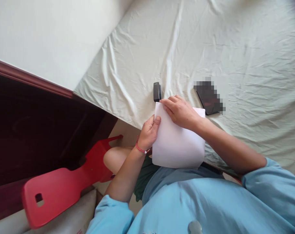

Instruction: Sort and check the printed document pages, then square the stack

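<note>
White paper, perhaps a few sheets together, lies over the bed's edge and my lap, its lower part curving down. My left hand grips its left edge, thumb on top and fingers underneath. Across the top edge, my right hand closes its fingers at the upper left corner; the fingertips' far side is hidden. Just beyond that corner stands a small black stapler, close to my right fingertips. A dark phone, partly blurred out, rests to the right of the paper.
A wrinkled pale sheet covers the bed. To the left are a red plastic chair and a dark wooden panel. A white wall borders the bed at upper left. A pale sack lies below the chair.
</note>
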Motion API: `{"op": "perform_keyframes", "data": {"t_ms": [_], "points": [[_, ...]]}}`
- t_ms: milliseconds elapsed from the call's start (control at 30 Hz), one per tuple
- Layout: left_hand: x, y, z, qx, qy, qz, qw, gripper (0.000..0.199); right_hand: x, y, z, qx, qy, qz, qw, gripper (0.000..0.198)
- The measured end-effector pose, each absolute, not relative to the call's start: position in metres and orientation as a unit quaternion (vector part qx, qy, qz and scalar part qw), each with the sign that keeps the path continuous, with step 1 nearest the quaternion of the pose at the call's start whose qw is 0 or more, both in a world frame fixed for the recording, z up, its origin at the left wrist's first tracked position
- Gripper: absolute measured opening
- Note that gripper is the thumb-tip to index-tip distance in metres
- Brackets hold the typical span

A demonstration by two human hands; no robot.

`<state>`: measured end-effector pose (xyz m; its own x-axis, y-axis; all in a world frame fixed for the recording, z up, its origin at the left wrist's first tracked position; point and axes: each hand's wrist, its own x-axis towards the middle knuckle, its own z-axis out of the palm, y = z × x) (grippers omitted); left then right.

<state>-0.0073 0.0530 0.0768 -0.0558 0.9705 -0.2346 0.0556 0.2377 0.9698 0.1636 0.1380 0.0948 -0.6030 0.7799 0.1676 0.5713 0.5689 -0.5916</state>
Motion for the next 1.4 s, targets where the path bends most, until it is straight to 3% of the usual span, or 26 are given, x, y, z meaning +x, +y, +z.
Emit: {"op": "perform_keyframes", "data": {"t_ms": [233, 500, 633, 767, 1000, 1400], "points": [[-0.003, 0.052, 0.075, 0.498, 0.599, 0.418, 0.466, 0.049, 0.170, 0.140, 0.097, -0.380, -0.827, 0.328, 0.252, 0.033], [-0.007, 0.058, 0.066, 0.504, 0.600, 0.428, 0.450, 0.051, 0.164, 0.151, 0.093, -0.412, -0.807, 0.367, 0.212, 0.029], [-0.010, 0.064, 0.045, 0.405, 0.590, 0.451, 0.533, 0.051, 0.154, 0.163, 0.077, -0.458, -0.812, 0.331, 0.147, 0.031], [-0.009, 0.071, 0.035, 0.237, 0.604, 0.456, 0.609, 0.034, 0.143, 0.176, 0.062, -0.491, -0.812, 0.304, 0.079, 0.030], [-0.014, 0.085, 0.045, 0.154, 0.656, 0.424, 0.605, 0.011, 0.121, 0.204, 0.052, -0.508, -0.811, 0.289, 0.011, 0.029], [-0.018, 0.091, 0.040, 0.149, 0.668, 0.420, 0.596, 0.015, 0.115, 0.227, 0.050, -0.534, -0.812, 0.237, 0.002, 0.026]]}}
